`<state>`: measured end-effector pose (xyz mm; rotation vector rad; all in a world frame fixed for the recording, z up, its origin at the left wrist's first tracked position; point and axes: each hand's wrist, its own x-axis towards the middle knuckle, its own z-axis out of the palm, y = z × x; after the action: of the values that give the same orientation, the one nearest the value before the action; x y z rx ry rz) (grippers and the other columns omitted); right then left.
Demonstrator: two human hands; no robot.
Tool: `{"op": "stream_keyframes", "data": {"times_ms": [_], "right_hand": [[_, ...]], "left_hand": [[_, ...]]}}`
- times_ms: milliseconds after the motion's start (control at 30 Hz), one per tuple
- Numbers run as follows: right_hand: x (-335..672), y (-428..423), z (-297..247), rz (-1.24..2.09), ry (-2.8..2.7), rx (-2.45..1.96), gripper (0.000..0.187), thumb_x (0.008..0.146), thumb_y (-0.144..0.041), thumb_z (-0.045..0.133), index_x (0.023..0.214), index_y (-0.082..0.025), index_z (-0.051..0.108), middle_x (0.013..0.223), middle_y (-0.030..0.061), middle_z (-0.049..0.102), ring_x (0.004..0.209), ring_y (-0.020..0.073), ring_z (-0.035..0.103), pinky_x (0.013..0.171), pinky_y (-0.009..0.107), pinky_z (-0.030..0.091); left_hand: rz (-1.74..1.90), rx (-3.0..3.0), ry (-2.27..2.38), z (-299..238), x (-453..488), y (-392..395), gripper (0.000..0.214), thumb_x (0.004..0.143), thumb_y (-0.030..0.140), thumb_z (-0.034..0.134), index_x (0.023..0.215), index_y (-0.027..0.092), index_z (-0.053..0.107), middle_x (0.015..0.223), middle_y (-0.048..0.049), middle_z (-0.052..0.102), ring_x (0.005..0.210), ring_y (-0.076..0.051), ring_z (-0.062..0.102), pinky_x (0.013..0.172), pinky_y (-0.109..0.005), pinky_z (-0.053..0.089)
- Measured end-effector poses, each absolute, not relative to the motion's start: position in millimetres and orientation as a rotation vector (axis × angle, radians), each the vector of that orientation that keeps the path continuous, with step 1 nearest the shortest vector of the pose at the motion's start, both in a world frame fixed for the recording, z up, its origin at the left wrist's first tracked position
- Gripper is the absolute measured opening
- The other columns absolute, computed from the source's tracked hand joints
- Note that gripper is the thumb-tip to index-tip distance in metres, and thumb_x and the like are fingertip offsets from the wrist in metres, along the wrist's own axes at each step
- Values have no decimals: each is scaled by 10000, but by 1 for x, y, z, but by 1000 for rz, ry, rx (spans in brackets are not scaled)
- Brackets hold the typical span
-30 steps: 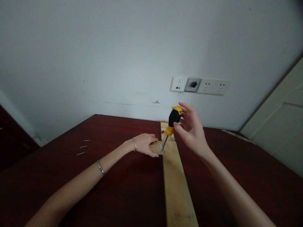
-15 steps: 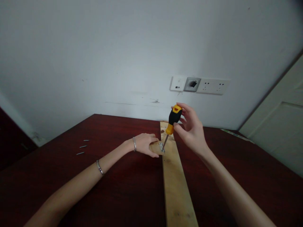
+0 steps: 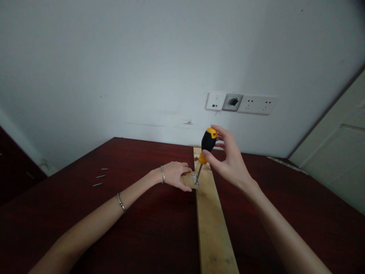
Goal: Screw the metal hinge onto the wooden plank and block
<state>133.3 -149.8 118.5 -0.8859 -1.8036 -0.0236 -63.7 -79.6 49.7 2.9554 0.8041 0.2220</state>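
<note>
My right hand [image 3: 228, 156] grips the handle of a black and yellow screwdriver [image 3: 209, 140], tilted with its tip down. That tip meets a small metal bracket [image 3: 195, 177] where a short wooden block [image 3: 187, 179] joins the long wooden board [image 3: 212, 220]. My left hand [image 3: 176, 176] wraps around the short block from the left, thumb on the near side and fingers on the far side. Whether a screw sits under the tip is too small to tell.
Three screws or nails [image 3: 97, 184] lie on the left of the dark red table [image 3: 142, 228]. Behind the table rises a white wall with sockets [image 3: 256, 104]. A thin strip [image 3: 286, 163] lies near the back right edge, by a white door [image 3: 336, 152].
The screwdriver handle has turned and shifted slightly left, with my right thumb and fingers rolled along it. My left hand keeps its hold on the short block.
</note>
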Motion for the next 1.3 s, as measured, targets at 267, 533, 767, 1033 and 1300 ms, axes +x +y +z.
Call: {"op": "stream_keyframes", "data": {"times_ms": [267,533,767,1033,1300], "right_hand": [[134,-147,120,17,-1769,-957,510,786,-279,627,1254,-251,428,1103,77,534,902,209,563,748,380,521],[133,-151,121,83,-1952,-869,593,835,-298,591,1367,-261,331,1291,96,466,1156,242,475,931,415,454],[133,-146,118,30,-1761,-910,458,794,-287,654,1216,-270,475,1136,70,505,969,210,529,753,356,524],[133,-148,117,74,-1807,-915,638,773,-299,661,1349,-282,387,1225,88,487,1031,230,525,774,378,542],[131,-146,118,55,-1698,-956,567,796,-250,595,1327,-269,397,1211,90,517,849,188,573,690,362,545]], "left_hand": [[205,2967,763,46,-62,-78,724,631,700,642,1111,158,635,930,-65,632,743,-215,630,686,-299,477],[195,2987,771,43,-62,-77,694,625,701,639,1073,172,642,921,-58,638,765,-223,640,685,-296,476],[209,2964,747,45,-62,-78,687,627,672,655,1076,152,644,927,-66,640,754,-225,639,698,-304,488],[234,2963,774,47,-65,-77,684,619,667,665,1094,176,641,929,-54,640,762,-212,633,707,-292,487],[211,2957,828,52,-64,-79,682,629,646,673,1118,174,629,949,-54,643,787,-206,630,728,-285,478]]}}
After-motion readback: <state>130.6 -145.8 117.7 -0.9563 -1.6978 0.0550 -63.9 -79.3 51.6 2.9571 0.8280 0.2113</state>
